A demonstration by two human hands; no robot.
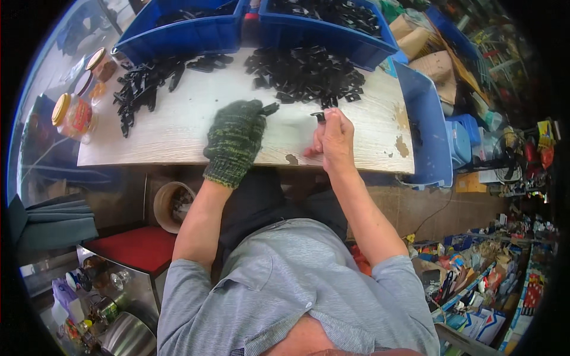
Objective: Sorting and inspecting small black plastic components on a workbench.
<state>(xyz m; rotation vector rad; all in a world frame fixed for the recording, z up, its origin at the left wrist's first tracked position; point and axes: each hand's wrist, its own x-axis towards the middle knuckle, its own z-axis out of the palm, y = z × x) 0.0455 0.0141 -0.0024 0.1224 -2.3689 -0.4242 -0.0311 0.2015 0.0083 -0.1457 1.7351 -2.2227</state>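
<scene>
My left hand (236, 137) wears a dark green knitted glove and is closed on a small black plastic part (270, 109), which sticks out past the fingertips over the table. Bare, my right hand (333, 135) pinches another small black piece (319, 117) between thumb and fingers. The two pieces are apart. Just beyond the right hand lies a big heap of similar black parts (303, 74) on the white worktable (178, 139). A looser pile of longer black pieces (142, 89) is at the table's left.
Two blue bins, one at the far left (178, 38) and one at the far right (326, 38), hold more black parts. Jars (74, 115) line the left edge. Another blue bin (424, 130) stands against the table's right side. Below is a round bucket (172, 207).
</scene>
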